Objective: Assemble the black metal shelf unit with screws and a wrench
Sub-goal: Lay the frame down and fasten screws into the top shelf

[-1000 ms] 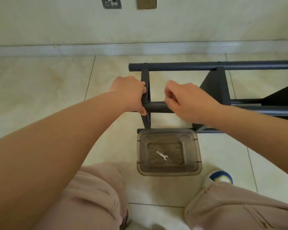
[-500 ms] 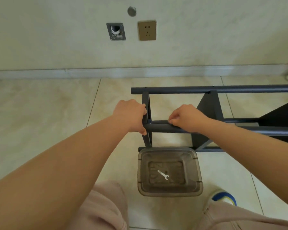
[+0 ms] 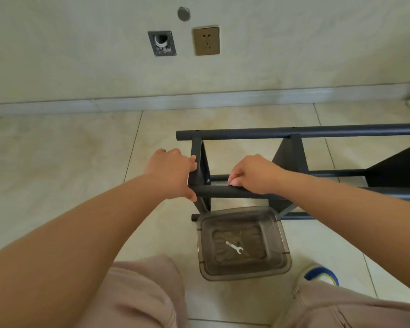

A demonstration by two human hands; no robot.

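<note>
Shelf unit: the black shelf unit (image 3: 291,159) lies on its side on the floor (image 3: 57,166), near the wall, so its joints can be reached.
Left hand: the left hand (image 3: 173,174) grips the end upright, steadying the frame.
Right hand: the right hand (image 3: 253,174) curls over the near rail (image 3: 213,191), fingertips at the joint.
Wrench: the wrench (image 3: 234,247) lies unused in the clear bin (image 3: 279,268), beside the frame, within reach.
Writing: none readable.

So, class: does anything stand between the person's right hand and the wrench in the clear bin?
Nothing visible does. The wrench lies uncovered in the open-topped bin, just below the right hand, which grips the shelf's near tube. Only that tube crosses between them.
</note>
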